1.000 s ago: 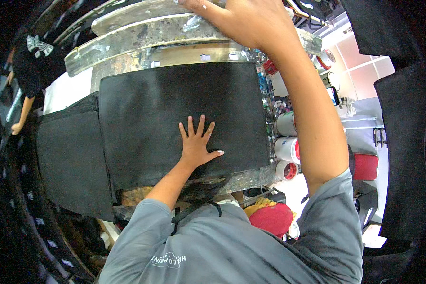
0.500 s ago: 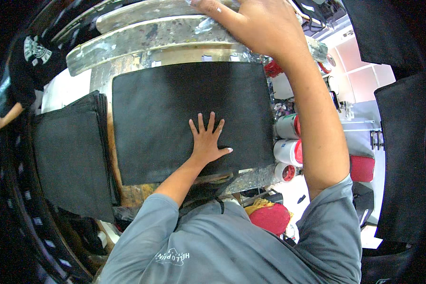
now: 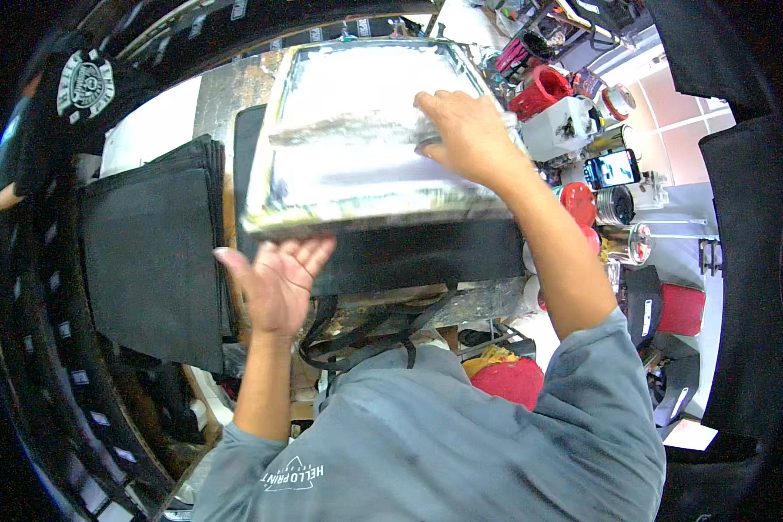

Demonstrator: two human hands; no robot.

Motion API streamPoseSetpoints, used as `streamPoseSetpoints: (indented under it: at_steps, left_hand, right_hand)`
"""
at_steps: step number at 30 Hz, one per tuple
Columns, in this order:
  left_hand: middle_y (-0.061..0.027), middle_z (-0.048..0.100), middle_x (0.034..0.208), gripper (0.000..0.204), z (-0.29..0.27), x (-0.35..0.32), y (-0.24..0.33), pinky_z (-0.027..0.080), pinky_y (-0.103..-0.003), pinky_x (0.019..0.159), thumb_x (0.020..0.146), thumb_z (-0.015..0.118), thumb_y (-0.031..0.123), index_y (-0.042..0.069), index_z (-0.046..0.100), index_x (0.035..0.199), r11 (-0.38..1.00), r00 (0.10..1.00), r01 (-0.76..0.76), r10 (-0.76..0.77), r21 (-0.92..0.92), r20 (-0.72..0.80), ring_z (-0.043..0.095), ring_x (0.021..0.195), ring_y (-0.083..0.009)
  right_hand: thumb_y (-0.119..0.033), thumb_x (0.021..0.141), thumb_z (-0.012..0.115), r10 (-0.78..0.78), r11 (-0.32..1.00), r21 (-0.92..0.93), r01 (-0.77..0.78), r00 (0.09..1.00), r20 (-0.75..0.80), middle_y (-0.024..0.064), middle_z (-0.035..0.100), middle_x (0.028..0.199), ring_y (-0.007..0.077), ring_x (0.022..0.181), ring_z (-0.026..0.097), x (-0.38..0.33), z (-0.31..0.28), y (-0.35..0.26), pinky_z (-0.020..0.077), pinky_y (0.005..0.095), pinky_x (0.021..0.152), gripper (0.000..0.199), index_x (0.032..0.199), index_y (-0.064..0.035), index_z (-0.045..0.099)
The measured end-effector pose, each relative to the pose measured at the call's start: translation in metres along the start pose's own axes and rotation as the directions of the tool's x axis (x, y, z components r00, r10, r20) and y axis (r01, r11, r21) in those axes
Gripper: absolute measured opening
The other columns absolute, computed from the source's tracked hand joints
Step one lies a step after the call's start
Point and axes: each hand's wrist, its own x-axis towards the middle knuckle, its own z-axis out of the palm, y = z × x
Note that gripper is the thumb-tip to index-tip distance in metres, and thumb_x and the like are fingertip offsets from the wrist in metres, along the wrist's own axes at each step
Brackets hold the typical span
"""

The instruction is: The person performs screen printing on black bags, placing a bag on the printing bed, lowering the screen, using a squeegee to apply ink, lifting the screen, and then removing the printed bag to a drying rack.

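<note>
A screen printing frame (image 3: 374, 204) with a pale mesh and paint-stained wooden edges tilts over a flat black fabric bag (image 3: 409, 257). Across the mesh lies a long, blurred squeegee (image 3: 331, 130). My right hand (image 3: 470, 135) is closed round the squeegee's right part, fingers curled. Below the frame's near left edge, my left hand (image 3: 283, 283) is open, palm up, with its fingers spread close to that edge; whether they touch it is unclear. Black straps (image 3: 383, 326) hang from the bag's near side. Most of the bag is hidden under the frame.
A stack of black fabric pieces (image 3: 157, 261) stands at the left. Along the right are a red tub (image 3: 541, 91), a white container (image 3: 561, 126), red-lidded jars (image 3: 576, 204) and a phone (image 3: 612, 169). A person's hand (image 3: 6, 198) shows at the far left.
The frame has swung down toward me over the bag, and my right hand has come nearer with it. My left hand has lifted off the bag, moved left and turned palm up.
</note>
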Motion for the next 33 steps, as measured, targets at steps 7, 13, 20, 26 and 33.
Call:
streamPoseSetpoints:
  at_steps: [7, 13, 20, 26, 33]
  left_hand:
    - [-0.0310, 0.055, 0.137, 0.120, -0.097, 0.012, -0.071, 0.048, -0.048, 0.110, 0.089, 0.024, 0.091, -0.012, 0.029, 0.151, 0.956, 0.947, 0.251, -0.209, 0.153, -0.243, 0.060, 0.127, -0.0385]
    - [-0.0368, 0.033, 0.153, 0.131, -0.108, 0.015, -0.078, 0.046, -0.049, 0.113, 0.085, 0.027, 0.094, -0.016, 0.009, 0.154, 0.939, 0.958, 0.279, -0.255, 0.202, -0.133, 0.047, 0.139, -0.0432]
    - [-0.0334, 0.040, 0.150, 0.127, -0.108, 0.018, -0.076, 0.046, -0.048, 0.113, 0.086, 0.027, 0.093, -0.011, 0.012, 0.156, 0.930, 0.953, 0.287, -0.253, 0.229, -0.170, 0.051, 0.135, -0.0412]
    - [-0.0351, 0.040, 0.150, 0.129, -0.118, 0.025, -0.080, 0.047, -0.049, 0.112, 0.084, 0.024, 0.096, -0.011, 0.015, 0.156, 0.908, 0.925, 0.354, -0.305, 0.225, -0.227, 0.053, 0.134, -0.0422]
    - [-0.0182, 0.073, 0.078, 0.102, -0.099, 0.059, -0.019, 0.058, -0.034, 0.063, 0.094, 0.023, 0.086, -0.004, 0.070, 0.089, 0.288, 0.672, 0.673, -0.624, 0.681, -0.400, 0.074, 0.072, -0.0243]
  right_hand:
    - [-0.027, 0.078, 0.084, 0.037, 0.993, 0.100, -0.060, 0.974, 0.223, 0.0130, 0.068, 0.106, 0.0350, 0.108, 0.066, -0.020, 0.068, -0.006, 0.0499, 0.0518, 0.087, 0.053, 0.122, -0.0106, 0.059]
    - [-0.015, 0.072, 0.083, 0.045, 0.999, -0.026, -0.044, 0.997, 0.060, 0.0056, 0.061, 0.099, 0.0266, 0.097, 0.061, -0.074, 0.100, -0.042, 0.0417, 0.0450, 0.081, 0.045, 0.111, -0.0139, 0.059]
    - [-0.010, 0.074, 0.080, 0.086, 0.994, -0.066, -0.091, 0.993, -0.076, 0.0037, 0.062, 0.100, 0.0263, 0.097, 0.059, -0.011, 0.137, -0.012, 0.0391, 0.0456, 0.084, 0.042, 0.111, -0.0163, 0.061]
    - [-0.022, 0.081, 0.082, 0.129, 0.987, -0.085, -0.133, 0.990, -0.050, 0.0049, 0.066, 0.102, 0.0288, 0.103, 0.064, 0.066, 0.153, 0.038, 0.0443, 0.0491, 0.085, 0.041, 0.115, -0.0166, 0.060]
    - [-0.025, 0.081, 0.081, 0.107, 0.991, -0.085, -0.108, 0.994, -0.009, 0.0077, 0.066, 0.108, 0.0308, 0.109, 0.064, 0.087, 0.135, 0.073, 0.0476, 0.0502, 0.083, 0.046, 0.120, -0.0162, 0.059]
